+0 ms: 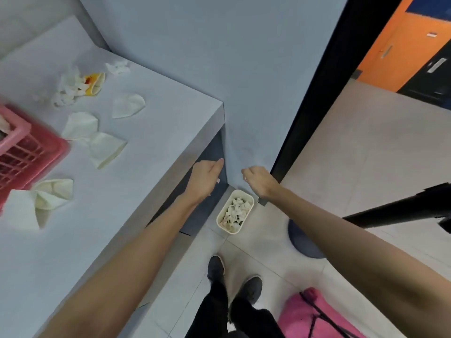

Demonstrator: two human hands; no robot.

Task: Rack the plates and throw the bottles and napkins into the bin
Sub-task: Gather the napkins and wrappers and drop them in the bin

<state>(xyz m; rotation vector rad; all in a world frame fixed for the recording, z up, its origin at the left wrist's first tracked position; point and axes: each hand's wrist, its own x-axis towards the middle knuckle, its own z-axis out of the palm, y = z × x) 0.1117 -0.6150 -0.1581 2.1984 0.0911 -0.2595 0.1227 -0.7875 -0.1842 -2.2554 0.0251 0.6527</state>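
Note:
My left hand [207, 178] and my right hand [259, 179] are both stretched out over a white bin [220, 222] on the floor, at the table's corner. Crumpled napkins [236, 211] fill the bin. My left hand's fingers curl downward, and a small white scrap of napkin [218, 181] shows under them. The fingers of my right hand hang loosely curled, and I see nothing in them. Several napkins [105, 148] lie on the table [158, 132]. A yellow crumpled item [95, 82] lies among the napkins at the far left. A pink rack [29, 147] stands at the left edge.
A blue-grey wall [219, 57] rises behind the bin, with a black door frame [314, 106] to its right. A pink bag [314, 315] and a dark round base [305, 242] sit on the tiled floor. My shoes [234, 276] stand below the bin.

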